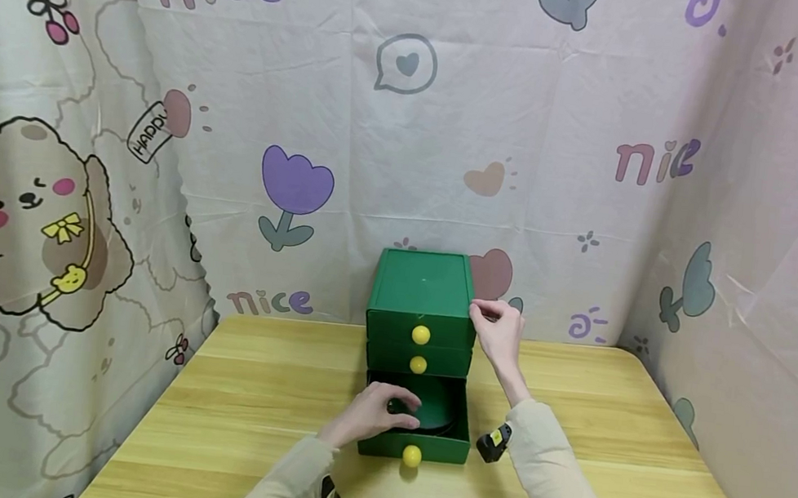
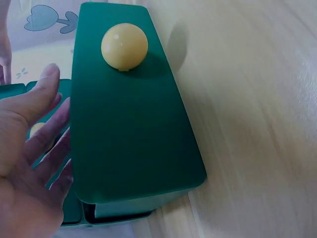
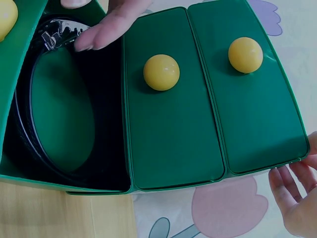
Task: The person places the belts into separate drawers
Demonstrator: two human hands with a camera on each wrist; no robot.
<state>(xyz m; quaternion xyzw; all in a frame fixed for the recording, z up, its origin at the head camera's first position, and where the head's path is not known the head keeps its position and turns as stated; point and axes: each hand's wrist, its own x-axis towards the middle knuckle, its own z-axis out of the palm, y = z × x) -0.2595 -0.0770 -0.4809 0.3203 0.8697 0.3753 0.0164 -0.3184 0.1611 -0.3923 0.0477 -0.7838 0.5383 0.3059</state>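
Note:
A green chest of drawers (image 1: 425,281) with yellow round knobs stands on the table, its bottom drawer (image 1: 446,451) pulled out. Inside that drawer lies a coiled black belt (image 3: 49,163) with a silver buckle (image 3: 59,34). My left hand (image 1: 375,411) reaches over the drawer's left side, thumb and fingers spread apart. In the right wrist view its fingertips (image 3: 89,40) are by the buckle; whether they touch it I cannot tell. With its fingertips, my right hand (image 1: 500,330) touches the chest's upper right edge. The two upper drawers are closed.
The wooden table (image 1: 264,398) spreads out on both sides of the chest. Patterned cloth (image 1: 412,135) hangs behind it and at the left and right. The bottom drawer's yellow knob (image 1: 411,456) sticks out toward me.

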